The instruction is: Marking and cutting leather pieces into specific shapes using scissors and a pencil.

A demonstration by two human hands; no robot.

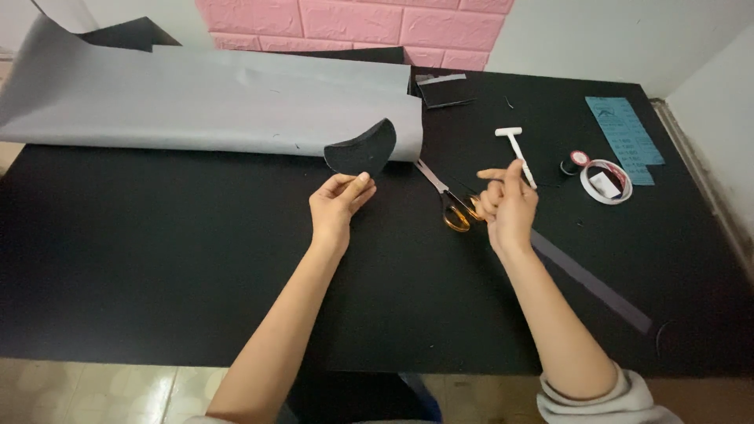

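The left hand (338, 206) pinches a black curved cut-out piece (361, 149) by its lower edge between thumb and fingertips, holding it up just above the hand, in front of the grey sheet (196, 102) that lies spread beyond it. The right hand (506, 206) grips a slim white T-headed tool (518, 153), fingers curled round the lower shaft, forefinger pointing left; the tool's crossbar head sticks up past the fingers. Just left of the right hand, between the two hands, orange-handled scissors (452, 206) lie on the black table (157, 259), blades aimed toward the grey sheet. Right of the right hand sit a roll of white tape (606, 182) and a small dark spool (573, 162), with a blue paper strip (624, 137) farther off. A grey narrow strip (589, 281) runs from below the right wrist away to the right.
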